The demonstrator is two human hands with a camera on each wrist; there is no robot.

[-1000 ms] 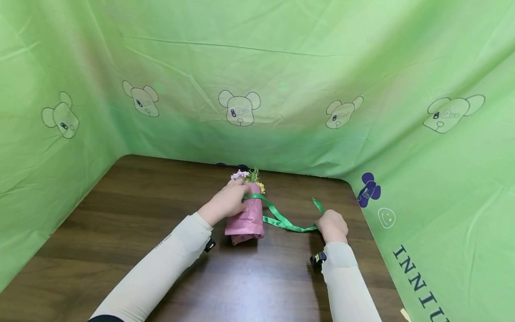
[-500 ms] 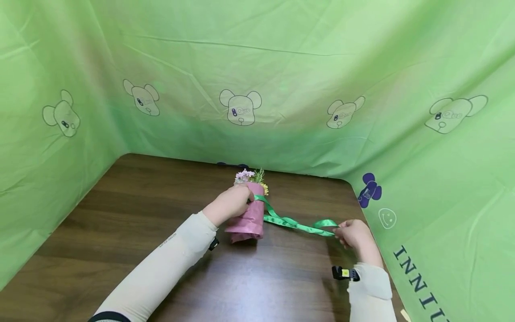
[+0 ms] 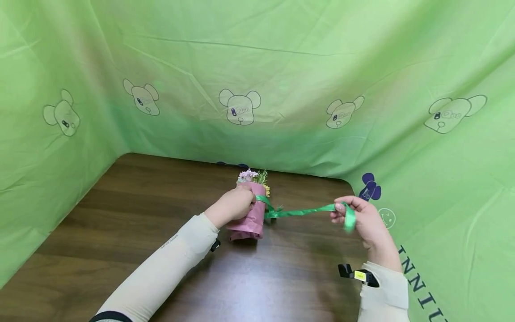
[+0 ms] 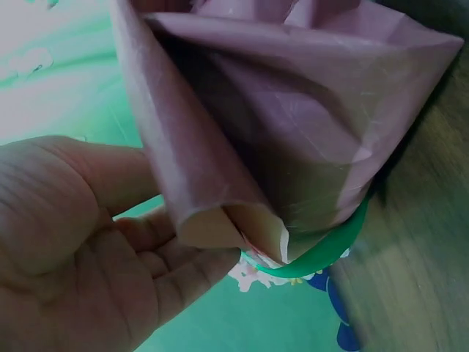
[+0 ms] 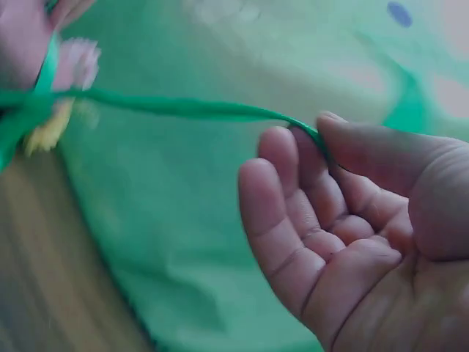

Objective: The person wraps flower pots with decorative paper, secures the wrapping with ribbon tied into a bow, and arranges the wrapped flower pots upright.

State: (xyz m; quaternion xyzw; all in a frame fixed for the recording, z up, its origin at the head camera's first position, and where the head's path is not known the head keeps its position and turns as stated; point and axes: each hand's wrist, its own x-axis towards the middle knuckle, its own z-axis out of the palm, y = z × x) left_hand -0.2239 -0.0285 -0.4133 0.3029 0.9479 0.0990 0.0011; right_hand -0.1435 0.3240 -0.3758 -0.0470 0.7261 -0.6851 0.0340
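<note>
A small bouquet (image 3: 254, 222) in pink wrapping paper lies on the table, its purple, yellow and green flower heads (image 3: 248, 175) pointing away from me. My left hand (image 3: 235, 204) grips its upper left side. The left wrist view shows thumb and fingers (image 4: 187, 286) round the paper's rolled edge; some fingertips are hidden. A green ribbon (image 3: 301, 213) crosses the wrap and runs rightward, nearly taut. My right hand (image 3: 368, 223) pinches the ribbon between thumb and forefinger, and its loose end curls down past the fingers. The right wrist view shows the other fingers (image 5: 275, 227) loosely bent.
The brown wooden table (image 3: 132, 210) carries the bouquet. Green printed cloth (image 3: 281, 67) rises along its back and both sides. The right hand is close to the right cloth wall.
My right hand has gone right and then up, changing its hold on the ribbon and pulling it straighter. The left hand and bouquet have shifted slightly right; the left fingers have drawn in.
</note>
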